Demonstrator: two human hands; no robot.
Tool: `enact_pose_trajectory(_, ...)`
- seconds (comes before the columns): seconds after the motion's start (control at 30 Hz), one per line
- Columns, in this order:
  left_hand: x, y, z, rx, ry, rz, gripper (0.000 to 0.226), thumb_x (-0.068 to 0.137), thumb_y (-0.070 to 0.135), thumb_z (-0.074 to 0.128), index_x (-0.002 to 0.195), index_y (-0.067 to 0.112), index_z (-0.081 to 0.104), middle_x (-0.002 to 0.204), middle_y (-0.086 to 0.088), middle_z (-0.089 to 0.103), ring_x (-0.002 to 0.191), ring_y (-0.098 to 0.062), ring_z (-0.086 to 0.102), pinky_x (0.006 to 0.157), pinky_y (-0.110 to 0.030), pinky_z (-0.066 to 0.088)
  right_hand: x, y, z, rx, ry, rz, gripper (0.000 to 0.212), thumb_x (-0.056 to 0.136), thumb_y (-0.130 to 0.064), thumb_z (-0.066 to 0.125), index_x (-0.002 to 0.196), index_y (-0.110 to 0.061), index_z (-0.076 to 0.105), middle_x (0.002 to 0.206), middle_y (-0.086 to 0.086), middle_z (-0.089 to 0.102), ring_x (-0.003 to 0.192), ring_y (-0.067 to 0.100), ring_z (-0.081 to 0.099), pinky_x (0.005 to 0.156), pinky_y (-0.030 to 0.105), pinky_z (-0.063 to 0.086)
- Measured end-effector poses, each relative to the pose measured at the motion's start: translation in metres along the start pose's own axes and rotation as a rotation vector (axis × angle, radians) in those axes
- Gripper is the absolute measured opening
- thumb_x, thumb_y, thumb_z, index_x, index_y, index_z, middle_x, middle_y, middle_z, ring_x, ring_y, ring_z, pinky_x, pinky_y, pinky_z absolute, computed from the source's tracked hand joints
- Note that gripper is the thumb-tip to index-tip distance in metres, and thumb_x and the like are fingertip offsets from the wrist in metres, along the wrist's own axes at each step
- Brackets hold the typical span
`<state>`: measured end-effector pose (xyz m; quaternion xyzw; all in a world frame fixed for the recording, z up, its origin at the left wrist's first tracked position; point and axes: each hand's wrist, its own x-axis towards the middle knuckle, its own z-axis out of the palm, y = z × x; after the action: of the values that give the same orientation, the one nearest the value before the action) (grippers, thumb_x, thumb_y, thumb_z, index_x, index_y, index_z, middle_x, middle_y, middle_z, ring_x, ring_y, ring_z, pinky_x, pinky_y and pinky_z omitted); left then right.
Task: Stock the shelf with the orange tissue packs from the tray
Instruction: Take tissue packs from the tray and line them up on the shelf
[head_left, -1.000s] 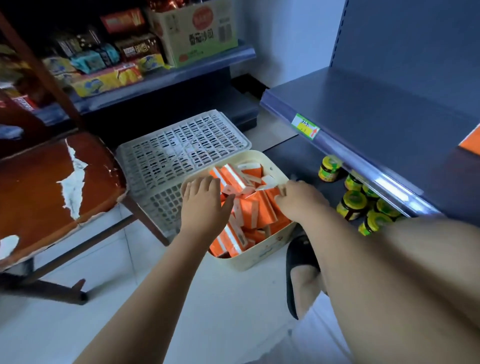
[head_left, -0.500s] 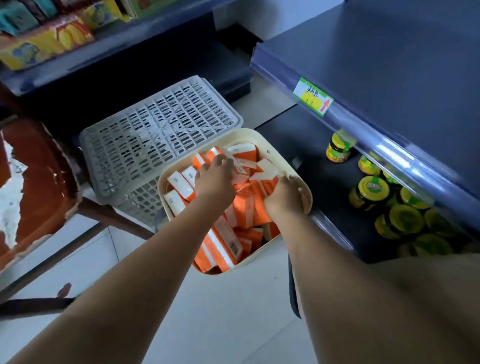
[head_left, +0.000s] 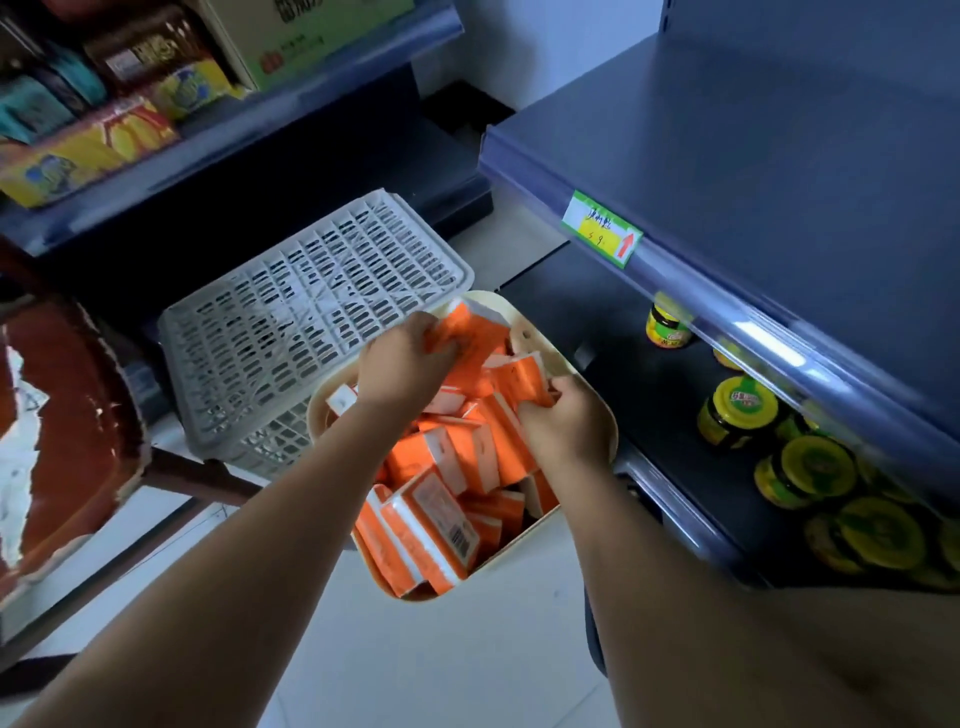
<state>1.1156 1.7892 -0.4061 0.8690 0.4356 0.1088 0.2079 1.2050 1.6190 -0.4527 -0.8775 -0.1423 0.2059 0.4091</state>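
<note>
A cream tray (head_left: 605, 415) on the floor holds several orange tissue packs (head_left: 441, 525) in a loose pile. My left hand (head_left: 402, 364) grips orange packs (head_left: 470, 332) at the tray's far end and holds them raised above the pile. My right hand (head_left: 569, 421) grips another orange pack (head_left: 522, 379) near the tray's right rim. The dark blue shelf (head_left: 753, 171) on the right has a bare top board with a green and yellow price tag (head_left: 602, 228) on its front edge.
A grey slatted crate (head_left: 311, 322) lies upside down just behind the tray. Yellow-lidded jars (head_left: 740, 410) stand on the lower shelf board at the right. A worn red-brown table (head_left: 67, 415) is at the left. Boxed goods (head_left: 88, 145) fill a shelf at the back left.
Both hands have closed round packs and lifted them from the pile. The left hand has moved toward the tray's far end. The view has shifted closer.
</note>
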Motion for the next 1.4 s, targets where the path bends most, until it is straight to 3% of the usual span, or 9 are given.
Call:
enact_pose_trajectory(0.13, -0.016, 0.024, -0.031, -0.577, 0.004, -0.181, 0.026, 0.088, 0.045, 0.072, 0.102, 0.024, 0.067, 0.09, 0.0, 0.074, 0.081, -0.02, 0.075, 0.075, -0.048, 0.064, -0.004, -0.023, -0.024, 0.154, 0.01, -0.106, 0.028, 0.077, -0.043, 0.067, 0.093, -0.021, 0.069, 0.087, -0.007, 0.066, 0.077, 0.017, 0.065, 0.07, 0.03, 0.054)
enact_pose_trajectory(0.23, -0.03, 0.048, -0.054, -0.823, 0.05, -0.22, 0.021, 0.094, 0.027, 0.072, 0.111, 0.016, 0.065, 0.094, -0.006, 0.076, 0.086, -0.026, 0.077, 0.077, -0.049, 0.065, -0.016, -0.046, -0.059, 0.237, 0.022, -0.121, 0.022, 0.08, -0.038, 0.066, 0.094, -0.022, 0.066, 0.087, -0.006, 0.069, 0.082, 0.019, 0.067, 0.079, 0.039, 0.058)
enact_pose_trajectory(0.37, -0.053, 0.087, -0.087, -1.085, -0.029, -0.185, 0.022, 0.096, 0.015, 0.069, 0.117, 0.016, 0.061, 0.096, -0.011, 0.075, 0.074, -0.021, 0.076, 0.056, -0.038, 0.06, -0.033, -0.071, -0.124, 0.338, 0.112, -0.18, 0.019, 0.079, -0.031, 0.063, 0.089, -0.016, 0.068, 0.079, -0.001, 0.071, 0.079, 0.023, 0.067, 0.077, 0.042, 0.057)
enact_pose_trajectory(0.47, -0.072, 0.12, -0.108, -1.183, -0.095, -0.098, 0.022, 0.095, 0.014, 0.071, 0.115, 0.018, 0.064, 0.093, -0.007, 0.078, 0.079, -0.023, 0.077, 0.066, -0.043, 0.063, -0.049, -0.075, -0.184, 0.374, 0.149, -0.265, 0.012, 0.081, -0.031, 0.069, 0.092, -0.025, 0.071, 0.088, -0.007, 0.074, 0.087, 0.015, 0.07, 0.084, 0.041, 0.058)
enact_pose_trajectory(0.6, -0.1, 0.172, -0.122, -1.176, -0.135, 0.081, 0.026, 0.089, 0.015, 0.079, 0.11, 0.014, 0.064, 0.09, -0.001, 0.076, 0.083, -0.02, 0.076, 0.073, -0.043, 0.06, -0.078, -0.06, -0.259, 0.391, 0.163, -0.349, 0.025, 0.072, -0.043, 0.075, 0.096, -0.035, 0.073, 0.098, -0.009, 0.077, 0.094, 0.011, 0.073, 0.087, 0.043, 0.06)
enact_pose_trajectory(0.77, -0.135, 0.244, -0.124, -1.185, -0.214, 0.308, 0.03, 0.086, 0.007, 0.079, 0.112, 0.012, 0.064, 0.09, -0.004, 0.075, 0.081, -0.019, 0.073, 0.072, -0.035, 0.058, -0.124, -0.023, -0.345, 0.307, 0.358, -0.457, 0.015, 0.091, -0.018, 0.072, 0.103, -0.026, 0.073, 0.094, -0.007, 0.077, 0.09, 0.009, 0.071, 0.084, 0.037, 0.055)
enact_pose_trajectory(0.93, -0.168, 0.316, -0.11, -1.107, -0.292, 0.534, 0.032, 0.08, 0.01, 0.085, 0.106, 0.019, 0.07, 0.098, -0.004, 0.074, 0.089, -0.015, 0.07, 0.079, -0.036, 0.058, -0.167, 0.041, -0.414, -0.174, 0.703, -0.509, 0.031, 0.093, -0.026, 0.07, 0.123, -0.022, 0.07, 0.117, -0.002, 0.075, 0.109, 0.023, 0.069, 0.093, 0.04, 0.054)
enact_pose_trajectory(1.1, -0.188, 0.367, -0.078, -1.058, -0.343, 0.602, 0.029, 0.085, 0.001, 0.08, 0.111, 0.008, 0.071, 0.097, -0.005, 0.071, 0.079, -0.004, 0.067, 0.068, -0.02, 0.055, -0.184, 0.109, -0.43, -0.232, 0.739, -0.429, 0.033, 0.095, -0.027, 0.069, 0.126, -0.018, 0.069, 0.119, 0.003, 0.072, 0.112, 0.028, 0.066, 0.096, 0.043, 0.052)
enact_pose_trajectory(1.4, -0.137, 0.341, -0.034, -0.785, -0.304, 0.735, 0.038, 0.079, 0.017, 0.08, 0.116, 0.024, 0.072, 0.111, 0.006, 0.076, 0.101, -0.015, 0.069, 0.094, -0.042, 0.056, -0.138, 0.112, -0.409, -0.544, 0.662, -0.501, 0.037, 0.097, -0.03, 0.063, 0.131, -0.016, 0.065, 0.117, 0.006, 0.069, 0.108, 0.034, 0.06, 0.09, 0.047, 0.053)
